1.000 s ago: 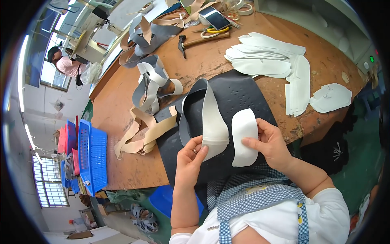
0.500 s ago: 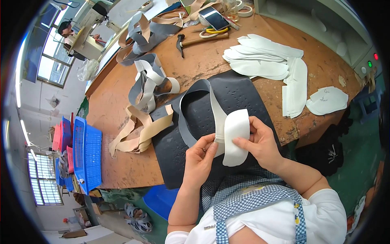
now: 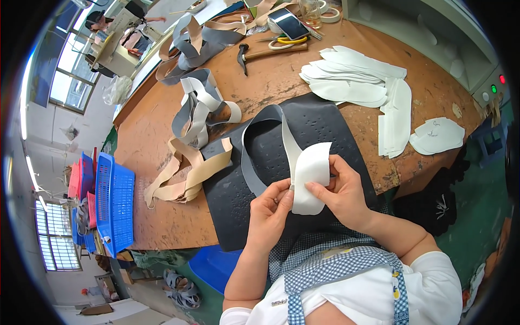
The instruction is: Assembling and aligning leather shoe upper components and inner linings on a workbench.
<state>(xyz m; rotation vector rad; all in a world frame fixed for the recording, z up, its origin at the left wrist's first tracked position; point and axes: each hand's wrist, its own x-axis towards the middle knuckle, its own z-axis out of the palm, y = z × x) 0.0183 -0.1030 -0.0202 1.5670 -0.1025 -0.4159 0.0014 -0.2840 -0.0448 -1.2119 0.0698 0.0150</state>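
Between my hands is a white insole-shaped piece, curved and held upright over a black mat. My right hand pinches its right side, thumb on the near face and fingers behind. At the piece's left edge, thumb and fingers of my left hand are closed where it meets a grey and off-white strap. The strap loops up and away across the black perforated mat. Its end behind the white piece is hidden.
Beige straps and grey-white straps lie left of the mat. White cut pieces are stacked at the right. Farther back are a hammer, yellow-handled scissors and a phone. A blue basket stands at the left edge.
The white piece has shifted left and tilted, covering the strap end that showed beside it. My left fingers have moved slightly right. A person in the background has changed posture.
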